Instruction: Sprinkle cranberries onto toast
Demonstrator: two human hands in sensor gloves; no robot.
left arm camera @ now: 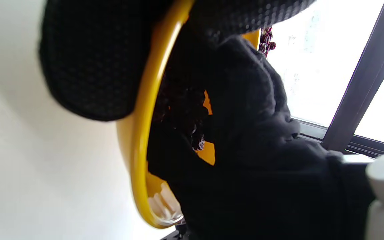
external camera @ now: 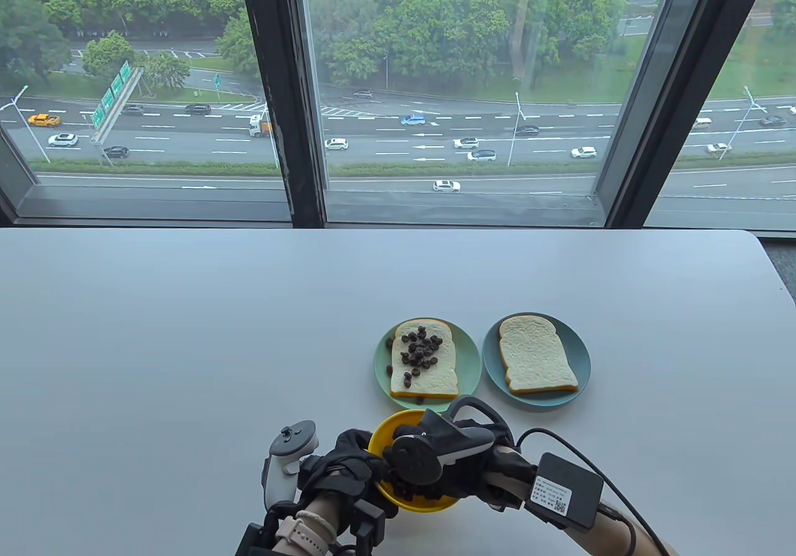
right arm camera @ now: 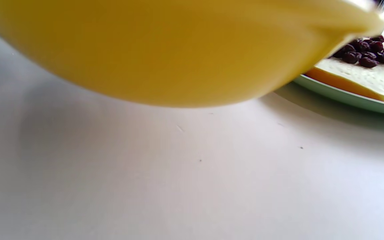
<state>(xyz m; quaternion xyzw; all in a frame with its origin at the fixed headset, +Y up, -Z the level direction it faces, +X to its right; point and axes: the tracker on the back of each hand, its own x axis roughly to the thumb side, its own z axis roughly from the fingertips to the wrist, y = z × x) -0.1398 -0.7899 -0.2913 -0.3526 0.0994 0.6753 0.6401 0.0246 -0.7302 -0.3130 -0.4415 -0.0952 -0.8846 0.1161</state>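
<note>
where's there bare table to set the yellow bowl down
Bare table runs across the whole left half, left of the green plate, and along the far strip between both plates and the window. Right of the blue plate is bare too. It's crowded at the near edge, where both hands meet at the yellow bowl.

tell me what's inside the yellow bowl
Dark cranberries lie in the yellow bowl, with the right hand reaching in among them. That hand covers most of the inside, so how many are left cannot be seen.
</note>
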